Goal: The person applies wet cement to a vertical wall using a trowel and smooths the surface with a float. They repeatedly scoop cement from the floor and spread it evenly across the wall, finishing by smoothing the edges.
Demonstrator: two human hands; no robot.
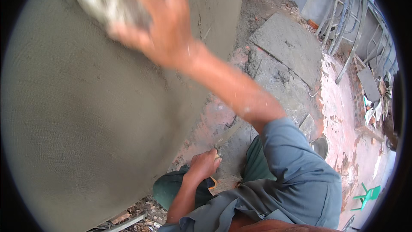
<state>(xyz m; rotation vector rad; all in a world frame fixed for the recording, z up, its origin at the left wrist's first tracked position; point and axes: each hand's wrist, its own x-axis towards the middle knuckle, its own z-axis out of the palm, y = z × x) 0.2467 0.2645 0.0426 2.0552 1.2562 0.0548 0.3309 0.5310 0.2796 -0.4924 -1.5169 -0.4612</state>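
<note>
My right hand (165, 30) reaches across to the upper left, its fingers spread around a pale grey, rough-looking sponge (105, 0). Motion blurs both. The sponge lies against a wall of wet grey plaster (81, 116), which takes up the left side of the view. Low in the middle, my left hand (203, 164) is closed round the handle of a trowel (227, 135). Its thin blade points up and to the right, away from the wall. Most of the trowel's handle is hidden by the fingers.
Grey mortar-smeared boards (289, 47) lie on the ground beyond the wall. Metal frames (347, 17) lean at the upper right. A bucket (319, 147) stands right of my arm, a green plastic stool (367, 196) farther right. Rubble (146, 219) lies along the wall's foot.
</note>
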